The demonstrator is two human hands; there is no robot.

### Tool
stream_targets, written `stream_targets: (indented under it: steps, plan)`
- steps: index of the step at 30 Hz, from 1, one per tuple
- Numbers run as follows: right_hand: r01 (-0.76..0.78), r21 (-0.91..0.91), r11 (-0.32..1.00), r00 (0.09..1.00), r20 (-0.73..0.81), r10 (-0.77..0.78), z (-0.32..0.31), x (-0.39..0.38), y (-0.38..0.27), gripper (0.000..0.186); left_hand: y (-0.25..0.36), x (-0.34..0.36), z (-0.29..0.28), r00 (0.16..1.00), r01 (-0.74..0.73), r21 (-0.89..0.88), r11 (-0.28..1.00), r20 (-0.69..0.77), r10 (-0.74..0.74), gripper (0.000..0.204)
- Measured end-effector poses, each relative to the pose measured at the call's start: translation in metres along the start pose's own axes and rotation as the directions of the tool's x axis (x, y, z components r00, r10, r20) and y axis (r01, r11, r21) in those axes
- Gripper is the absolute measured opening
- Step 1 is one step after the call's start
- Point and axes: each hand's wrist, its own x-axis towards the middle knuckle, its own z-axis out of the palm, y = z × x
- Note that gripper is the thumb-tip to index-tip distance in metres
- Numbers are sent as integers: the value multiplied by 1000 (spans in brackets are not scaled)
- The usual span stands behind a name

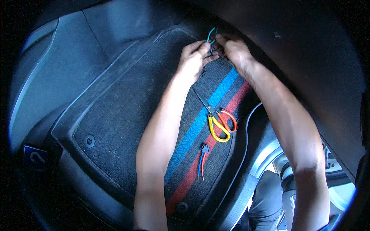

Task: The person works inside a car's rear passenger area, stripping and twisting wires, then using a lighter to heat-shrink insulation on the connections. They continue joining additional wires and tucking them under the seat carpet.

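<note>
Left hand (194, 57) and right hand (235, 52) both pinch a small connector (211, 49) with green wires (211, 34); scissors (216, 117) lie on the mat (127, 115) below

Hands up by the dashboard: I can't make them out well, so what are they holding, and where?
Both the left hand and right hand pinch a small dark connector between fingertips; its green wires stick up.

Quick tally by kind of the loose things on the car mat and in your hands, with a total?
Scissors: 1
Connector with blue and red wires on the mat: 1
Green wire piece at the left hand and right hand: 1
Total: 3
</note>
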Motion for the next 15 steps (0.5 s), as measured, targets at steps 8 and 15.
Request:
stream_targets:
  steps: [8, 15]
  plan:
    - [441, -640, 630, 807, 590, 35, -8, -178, 59, 69, -12, -3, -5, 992, -112, 114, 987, -41, 117, 22]
    - [318, -721, 616, 938, 335, -92, 21, -202, 66, 52, -3, 0, -9, 998, -26, 225, 974, -46, 37, 24]
